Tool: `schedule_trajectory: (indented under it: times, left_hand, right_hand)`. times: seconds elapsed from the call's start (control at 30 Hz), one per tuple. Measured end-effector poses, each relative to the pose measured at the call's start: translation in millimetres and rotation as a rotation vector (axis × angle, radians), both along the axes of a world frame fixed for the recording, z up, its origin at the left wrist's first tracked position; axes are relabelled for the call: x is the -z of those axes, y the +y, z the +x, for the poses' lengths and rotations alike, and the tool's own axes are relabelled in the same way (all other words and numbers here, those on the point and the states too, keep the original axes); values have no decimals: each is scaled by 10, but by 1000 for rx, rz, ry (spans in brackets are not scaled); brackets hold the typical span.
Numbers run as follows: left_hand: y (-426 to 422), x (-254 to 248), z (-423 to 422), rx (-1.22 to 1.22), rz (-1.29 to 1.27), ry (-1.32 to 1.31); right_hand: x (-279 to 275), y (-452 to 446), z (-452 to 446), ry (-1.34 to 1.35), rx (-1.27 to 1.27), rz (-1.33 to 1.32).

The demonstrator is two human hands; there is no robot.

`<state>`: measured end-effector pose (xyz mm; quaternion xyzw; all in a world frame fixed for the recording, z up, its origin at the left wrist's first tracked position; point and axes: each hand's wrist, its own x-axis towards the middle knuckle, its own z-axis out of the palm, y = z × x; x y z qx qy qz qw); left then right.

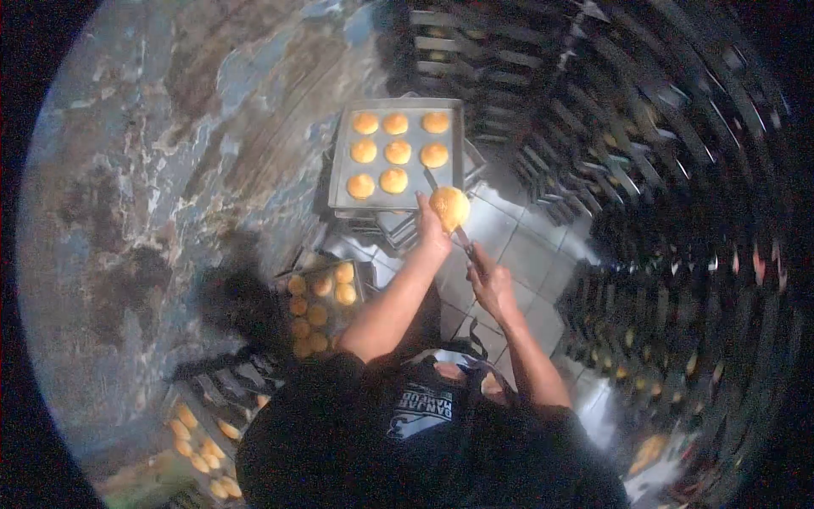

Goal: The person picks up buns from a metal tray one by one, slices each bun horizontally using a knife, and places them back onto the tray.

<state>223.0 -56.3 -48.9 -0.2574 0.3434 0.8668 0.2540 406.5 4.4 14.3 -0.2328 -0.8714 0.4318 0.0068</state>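
A round golden bun (pixel 450 209) is in my left hand (pixel 432 227), with the thumb along its left side and the other fingers mostly hidden. My right hand (pixel 492 284) is closed around the handle of a long, narrow-bladed knife (pixel 463 240). Its blade runs up behind or under the bun, and the tip shows beyond the bun's upper left; whether it cuts in cannot be told. Both hands are just off the lower right corner of a metal baking tray (pixel 339 193). On that tray several golden buns (pixel 397 153) sit in rows, with a gap at the lower right.
More trays (pixel 394 224) are stacked below the top one. A lower tray (pixel 365 276) of buns stands left of my body, and more bread (pixel 197 439) lies at lower left. Tall dark racks (pixel 661 254) line the right. A stained wall (pixel 203 153) rises at left above floor tiles (pixel 521 254).
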Motion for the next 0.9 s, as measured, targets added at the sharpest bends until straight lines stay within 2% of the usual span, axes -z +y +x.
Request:
schedule_trajectory:
  times: [0.07,0.1,0.13,0.2,0.23,0.27,0.3,0.33,0.37,0.4,0.43,0.47,0.53,0.57,0.63,0.7,0.77,0.83,0.9]
  left_hand:
    - [-111,48,-372,11,-63,-70]
    - [-248,277,-600,93,-212,-34]
    - [-278,556,-819,80,-214,-66]
    - [-268,1020,-1149,59,-358,-8]
    - [-168,885,-1233,-92,-403,3]
    - [-130,1172,-1365,-99,-403,-21]
    - [-95,1633,-1508,-47,-570,3]
    - [-78,1763,-1628,11,-738,24]
    - [-101,1896,-1656,19,-740,-6]
    - [-146,1702,-1738,173,-926,14]
    - [-202,1617,-1810,335,-1104,40]
    - [-275,1740,-1850,343,-1101,19]
    - [-461,2067,-1953,279,-1419,502]
    - [-561,2286,-2029,289,-1418,489]
    - [-679,2633,-2200,348,-1793,807]
    - [-684,2759,-2302,443,-1702,684]
    - [-699,2601,-2392,515,-1608,569]
    - [-691,2132,-2514,851,-1292,510]
    - [-606,2065,-2407,859,-1354,536]
  right_hand:
    - [46,142,-169,-36,-56,-41]
    - [-135,163,-189,-134,-60,-62]
    - [-211,222,-228,-228,-63,-84]
    - [-151,399,-96,-254,-28,-225]
    - [-27,478,68,-282,-37,-227]
    - [219,566,235,-251,33,-255]
    - [281,623,164,-244,64,-267]
    - [280,658,34,-236,96,-279]
    - [205,629,37,-275,204,-340]
    - [14,604,-58,-313,314,-399]
    - [-180,662,-279,-474,250,-378]
    - [-57,693,-241,-495,250,-375]
    - [271,748,-117,-351,265,-406]
    - [306,766,-168,-366,267,-406]
    - [351,776,-290,-398,242,-505]
    - [366,784,-405,-436,225,-494]
    - [394,821,-458,-459,201,-480]
    - [481,892,-480,-439,121,-405]
    - [481,904,-594,-401,92,-397]
